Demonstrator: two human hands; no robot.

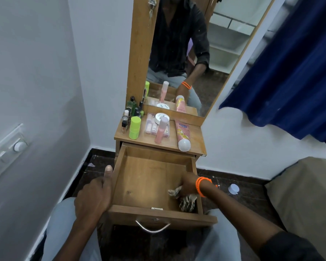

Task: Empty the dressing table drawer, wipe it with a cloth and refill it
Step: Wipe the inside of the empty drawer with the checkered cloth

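Observation:
The wooden drawer of the dressing table stands pulled out, its floor bare except for a cloth. My right hand reaches into the drawer's near right corner and grips the crumpled patterned cloth. My left hand grips the drawer's left wall, thumb pointing up along the rim. On the table top lie a pink tube with a white cap, a pink bottle, a clear case, a white jar, a lime green container and several small bottles.
A tall mirror rises behind the table top. The white wall with a switch panel is close on the left. A blue curtain hangs at the right above a beige cushion. A small white cap lies on the dark floor.

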